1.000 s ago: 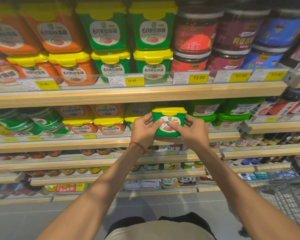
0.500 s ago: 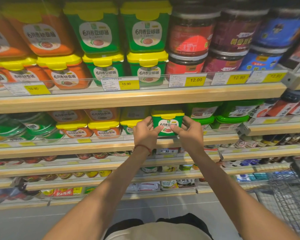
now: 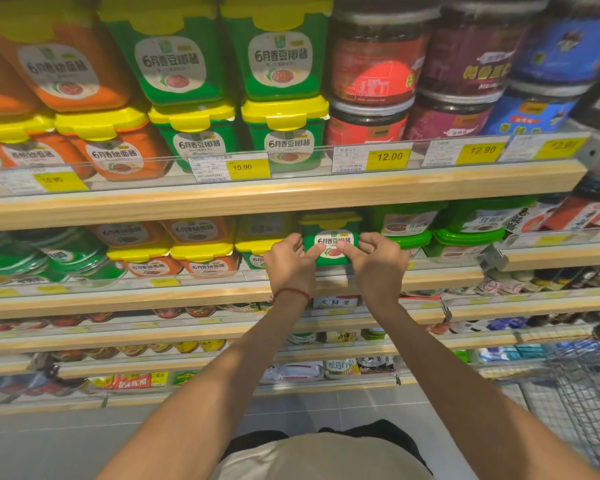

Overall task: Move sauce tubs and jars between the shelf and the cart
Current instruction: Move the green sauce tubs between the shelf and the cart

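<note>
**Two hands on one tub**

Both hands meet at the centre of the frame on a green tub [image 3: 331,233] with a yellow lid. It stands upright at the front of the second shelf [image 3: 440,280] from the top. It sits in a narrow slot between a yellow-lidded tub [image 3: 257,239] to its left and green-lidded tubs [image 3: 409,237] to its right.

The left hand [image 3: 290,263] and right hand [image 3: 378,261] both grasp it, fingers curled at its sides and thumbs flat on the label. My guess is that the even grip keeps the tub square and the label facing out in so tight a gap. Whether it is going in or coming out, I cannot tell.

The cart [image 3: 582,403] waits at the lower right, and only a wire corner shows.
</note>
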Available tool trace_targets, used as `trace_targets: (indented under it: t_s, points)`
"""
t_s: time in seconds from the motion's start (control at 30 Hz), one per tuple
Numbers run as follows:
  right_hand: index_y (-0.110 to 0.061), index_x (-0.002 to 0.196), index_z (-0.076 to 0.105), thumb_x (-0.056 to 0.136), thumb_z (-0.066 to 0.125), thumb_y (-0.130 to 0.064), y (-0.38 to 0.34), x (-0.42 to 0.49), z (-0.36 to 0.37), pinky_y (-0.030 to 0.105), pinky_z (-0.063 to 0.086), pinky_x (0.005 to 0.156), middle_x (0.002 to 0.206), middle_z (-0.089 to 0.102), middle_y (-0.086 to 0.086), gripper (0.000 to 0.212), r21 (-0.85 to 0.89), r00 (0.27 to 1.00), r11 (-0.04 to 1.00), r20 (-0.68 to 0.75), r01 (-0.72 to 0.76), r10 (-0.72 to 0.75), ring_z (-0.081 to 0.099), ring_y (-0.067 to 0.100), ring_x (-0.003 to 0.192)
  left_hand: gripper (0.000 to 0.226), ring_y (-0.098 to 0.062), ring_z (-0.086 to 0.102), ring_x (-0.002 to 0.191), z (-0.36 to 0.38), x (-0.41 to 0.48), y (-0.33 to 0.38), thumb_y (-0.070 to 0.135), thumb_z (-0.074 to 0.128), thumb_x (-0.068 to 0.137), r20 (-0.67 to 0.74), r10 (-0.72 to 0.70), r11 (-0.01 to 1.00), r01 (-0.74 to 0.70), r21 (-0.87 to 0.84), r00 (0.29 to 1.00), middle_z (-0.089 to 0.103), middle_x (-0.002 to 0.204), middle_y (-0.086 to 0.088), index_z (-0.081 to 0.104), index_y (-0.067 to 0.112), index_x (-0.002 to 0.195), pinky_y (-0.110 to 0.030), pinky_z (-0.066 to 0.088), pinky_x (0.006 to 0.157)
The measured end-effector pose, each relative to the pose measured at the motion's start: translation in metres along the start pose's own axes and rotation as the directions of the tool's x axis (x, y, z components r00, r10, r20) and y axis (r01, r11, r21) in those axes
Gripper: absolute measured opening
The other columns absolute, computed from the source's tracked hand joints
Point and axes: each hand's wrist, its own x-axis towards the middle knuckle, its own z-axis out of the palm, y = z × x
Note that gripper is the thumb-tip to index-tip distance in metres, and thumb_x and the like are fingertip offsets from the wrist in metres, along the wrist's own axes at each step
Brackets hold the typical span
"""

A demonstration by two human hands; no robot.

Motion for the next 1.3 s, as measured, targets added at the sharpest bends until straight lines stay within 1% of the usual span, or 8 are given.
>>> trace_targets:
  t_s: [0.07, 0.17, 0.3, 0.47, 0.63, 0.77, 1.07, 1.3]
  points:
    - [0.008, 0.109, 0.074, 0.083, 0.088, -0.031, 0.002, -0.003, 0.0, 0.008, 0.054, 0.072, 0.097, 0.08, 0.016, 0.048, -0.036, 0.995, 0.995, -0.034, 0.097, -0.098, 0.078, 0.02, 0.089, 0.057, -0.012, 0.056, 0.076, 0.001, 0.001, 0.001, 0.021, 0.089, 0.077, -0.018, 0.012, 0.999, -0.011, 0.03, 1.0, 0.044, 0.066, 0.023, 0.036, 0.041, 0.066, -0.038, 0.056, 0.08]
    - [0.003, 0.101, 0.073, 0.083, 0.08, -0.047, 0.017, -0.006, 0.007, 0.046, 0.062, 0.072, 0.081, 0.077, 0.012, 0.054, -0.135, 0.958, 0.956, -0.085, 0.261, -0.274, 0.076, 0.031, 0.076, 0.055, -0.014, 0.052, 0.078, 0.003, 0.001, -0.003, 0.023, 0.089, 0.077, -0.025, 0.035, 0.997, -0.033, 0.071, 0.999, 0.043, 0.066, 0.023, 0.037, 0.039, 0.066, -0.043, 0.056, 0.084]
    - [0.005, 0.104, 0.069, 0.081, 0.088, -0.02, 0.023, -0.011, 0.005, 0.046, 0.063, 0.073, 0.086, 0.077, 0.014, 0.039, -0.195, 0.957, 0.94, -0.026, 0.28, -0.29, 0.077, 0.031, 0.079, 0.031, -0.018, 0.067, 0.096, 0.006, -0.008, -0.007, 0.014, 0.084, 0.082, -0.013, -0.002, 1.0, 0.003, 0.026, 1.0, 0.075, 0.102, -0.02, 0.071, -0.004, 0.104, -0.036, 0.054, 0.093]
    - [0.001, 0.125, 0.066, 0.093, 0.076, -0.017, 0.019, -0.018, -0.006, 0.032, 0.055, 0.089, 0.112, 0.076, 0.014, 0.038, -0.169, 0.982, 0.97, 0.099, 0.173, -0.158, 0.072, 0.027, 0.107, 0.061, -0.019, 0.062, 0.125, 0.003, -0.027, -0.003, 0.015, 0.08, 0.087, -0.005, -0.088, 0.993, 0.087, -0.076, 0.996, 0.063, 0.138, -0.013, 0.055, 0.0, 0.141, -0.032, 0.051, 0.105]
    - [-0.006, 0.139, 0.061, 0.102, 0.066, -0.028, 0.017, -0.028, -0.026, 0.035, 0.05, 0.101, 0.131, 0.072, 0.01, 0.043, -0.246, 0.967, 0.948, 0.202, 0.201, -0.153, 0.067, 0.025, 0.121, 0.05, -0.011, 0.064, 0.117, -0.004, -0.041, -0.004, 0.035, 0.073, 0.091, -0.023, -0.078, 0.996, 0.079, 0.032, 0.997, 0.07, 0.127, -0.003, 0.065, 0.008, 0.133, -0.024, 0.048, 0.104]
    - [-0.009, 0.133, 0.066, 0.101, 0.065, -0.023, 0.012, -0.039, -0.046, 0.037, 0.049, 0.103, 0.13, 0.072, 0.011, 0.035, -0.348, 0.939, 0.89, 0.281, 0.294, -0.2, 0.064, 0.029, 0.124, 0.024, -0.019, 0.064, 0.098, -0.012, -0.056, -0.003, 0.025, 0.065, 0.091, -0.006, 0.14, 0.955, -0.133, 0.266, 0.99, 0.072, 0.105, 0.0, 0.069, 0.012, 0.111, -0.033, 0.051, 0.089]
    - [-0.007, 0.118, 0.072, 0.096, 0.058, -0.041, 0.005, -0.082, -0.092, 0.04, 0.05, 0.086, 0.104, 0.073, 0.011, 0.042, -0.547, 0.929, 0.753, 0.27, 0.365, -0.254, 0.064, 0.033, 0.1, 0.03, -0.025, 0.061, 0.078, -0.033, -0.075, 0.003, 0.04, 0.046, 0.091, 0.404, 0.341, 0.559, -0.529, 0.639, 0.849, 0.067, 0.086, 0.002, 0.068, 0.02, 0.086, -0.038, 0.048, 0.071]
    - [-0.01, 0.11, 0.071, 0.094, 0.063, -0.042, 0.02, -0.145, -0.131, 0.04, 0.051, 0.079, 0.1, 0.071, 0.007, 0.037, -0.727, 0.977, 0.653, 0.144, 0.211, -0.155, 0.063, 0.031, 0.095, 0.049, -0.033, 0.062, 0.086, -0.042, -0.109, -0.004, 0.049, 0.036, 0.088, 0.64, 0.401, 0.45, -0.749, 0.486, 0.656, 0.068, 0.095, -0.006, 0.069, 0.014, 0.099, -0.04, 0.045, 0.073]
